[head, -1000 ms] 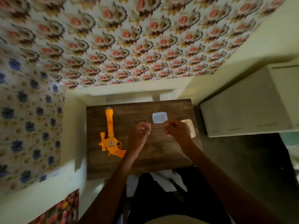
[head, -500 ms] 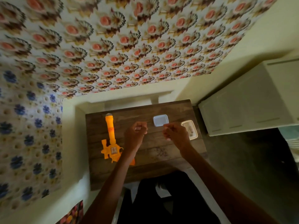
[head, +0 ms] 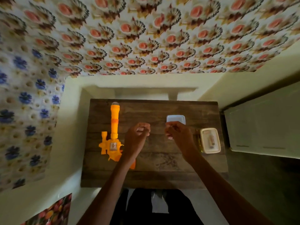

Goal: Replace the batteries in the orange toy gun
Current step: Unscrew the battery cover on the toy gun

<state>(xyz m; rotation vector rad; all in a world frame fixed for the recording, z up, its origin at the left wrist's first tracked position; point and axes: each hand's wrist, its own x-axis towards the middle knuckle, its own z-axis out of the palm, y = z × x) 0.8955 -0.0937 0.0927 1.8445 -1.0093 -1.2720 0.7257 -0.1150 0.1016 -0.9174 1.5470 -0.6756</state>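
Curled left grip (head: 138,134) and right grip (head: 177,133) hover over the worktop (head: 162,176), contents unclear; between steps, we judge, next reaching left for the orange toy gun (head: 113,140).

An orange toy gun (head: 114,127) is seen lying flat at the 9 o'clock side of a wooden table (head: 162,176), barrel pointed to 12 o'clock. The left hand (head: 137,138) and right hand (head: 178,135) are held over the middle with fingers curled; whether anything is pinched cannot be told. A white dish (head: 175,118) is placed at 12 o'clock of the right hand, and a cream tray (head: 205,146) with small contents at 3 o'clock.
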